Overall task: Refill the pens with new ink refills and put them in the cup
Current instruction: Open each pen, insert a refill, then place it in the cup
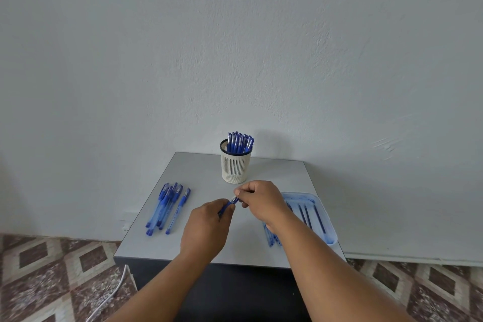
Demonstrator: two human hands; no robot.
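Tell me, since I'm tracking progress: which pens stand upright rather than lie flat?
The pens in the white slotted cup at the table's far edge stand upright, caps up. The loose pens on the table's left side lie flat.

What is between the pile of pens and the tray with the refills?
In the head view, both hands meet there over the grey table: the left hand and right hand hold one blue pen between the pile of pens and the tray.
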